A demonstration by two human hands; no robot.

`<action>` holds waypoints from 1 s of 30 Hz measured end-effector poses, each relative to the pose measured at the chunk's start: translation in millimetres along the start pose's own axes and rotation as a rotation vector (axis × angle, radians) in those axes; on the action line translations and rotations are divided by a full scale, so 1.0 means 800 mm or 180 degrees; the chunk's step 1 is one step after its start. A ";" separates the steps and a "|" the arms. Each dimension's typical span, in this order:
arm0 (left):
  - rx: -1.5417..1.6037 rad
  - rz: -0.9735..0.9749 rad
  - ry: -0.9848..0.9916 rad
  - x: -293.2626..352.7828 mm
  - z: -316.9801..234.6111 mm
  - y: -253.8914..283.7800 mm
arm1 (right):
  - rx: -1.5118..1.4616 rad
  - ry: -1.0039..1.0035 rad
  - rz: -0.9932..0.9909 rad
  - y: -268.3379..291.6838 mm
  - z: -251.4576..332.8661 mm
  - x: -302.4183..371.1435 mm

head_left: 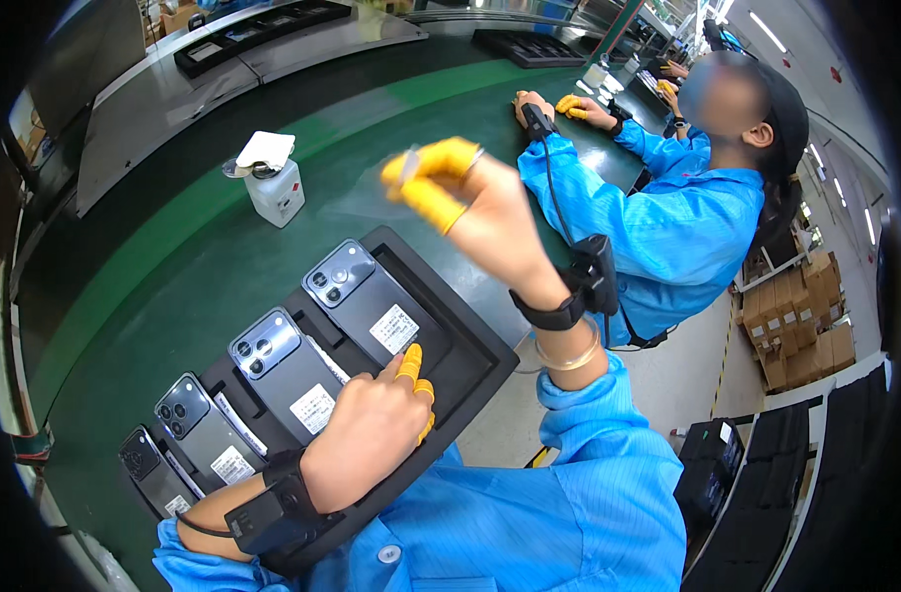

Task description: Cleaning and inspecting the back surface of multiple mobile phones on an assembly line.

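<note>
Several dark phones lie back up in a black tray (470, 380), each with a white printed label near its lower end. My left hand (367, 429) reaches over the tray, yellow covers on its fingertips. Its index finger touches the lower end of the rightmost phone (367, 281), beside the label; the other fingers are bent and partly hidden. Above the table, right of that phone, my right hand (490, 207) is raised, its yellow-covered thumb and finger pinched together. A small pale, see-through piece seems to be between them, too blurred to name.
A white bottle (276, 192) with a white cloth (266, 150) on top stands beyond the tray. A co-worker in blue (648, 222) sits at the right along the green table (372, 128). More black trays (258, 35) lie at the back. Cardboard boxes (796, 321) stand at right.
</note>
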State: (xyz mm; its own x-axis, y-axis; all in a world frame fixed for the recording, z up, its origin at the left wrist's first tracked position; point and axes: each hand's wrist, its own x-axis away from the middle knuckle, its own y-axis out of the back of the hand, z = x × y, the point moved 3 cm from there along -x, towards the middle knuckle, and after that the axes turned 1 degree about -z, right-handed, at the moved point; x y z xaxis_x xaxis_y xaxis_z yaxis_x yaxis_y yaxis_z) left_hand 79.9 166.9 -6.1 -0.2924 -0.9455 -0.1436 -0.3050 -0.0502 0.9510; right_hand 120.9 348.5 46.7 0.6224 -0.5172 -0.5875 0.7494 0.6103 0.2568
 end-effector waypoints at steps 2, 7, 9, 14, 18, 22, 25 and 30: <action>-0.0011 0.0074 0.0017 0.002 0.000 0.001 | -0.0634 -0.0297 -0.0383 0.012 0.018 -0.012; 0.0003 0.0047 0.0060 0.011 0.004 0.002 | -0.0959 0.0223 -0.0443 0.013 0.045 -0.013; 0.0240 0.0012 0.0041 0.018 0.009 0.019 | -0.1181 0.0371 -0.0330 0.002 0.056 -0.013; 0.0326 -0.0170 0.0136 0.090 0.018 0.093 | -0.0797 0.0730 0.0156 -0.028 0.084 -0.012; -0.0090 -0.1018 0.1166 0.167 0.033 0.134 | 0.0200 0.1204 0.0340 -0.062 0.090 -0.014; -0.0376 -0.0837 0.1912 0.230 0.016 0.106 | 0.0986 0.2127 0.0265 -0.127 0.110 -0.007; -0.0410 -0.0458 0.2051 0.246 0.003 0.074 | 0.0895 0.2759 0.1031 -0.198 0.109 0.035; -0.0972 -0.0109 0.2284 0.252 -0.006 0.039 | 0.1012 0.2617 0.2111 -0.264 0.119 0.116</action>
State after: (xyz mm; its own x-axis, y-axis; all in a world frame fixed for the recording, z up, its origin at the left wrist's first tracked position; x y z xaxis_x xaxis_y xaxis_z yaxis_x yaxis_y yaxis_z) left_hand 15.6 -26.6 -3.8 0.4023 -0.9134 -0.0612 -0.0099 -0.0711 0.9974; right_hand 42.0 114.5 11.3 0.6708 0.4849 -0.5612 0.4197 0.3757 0.8262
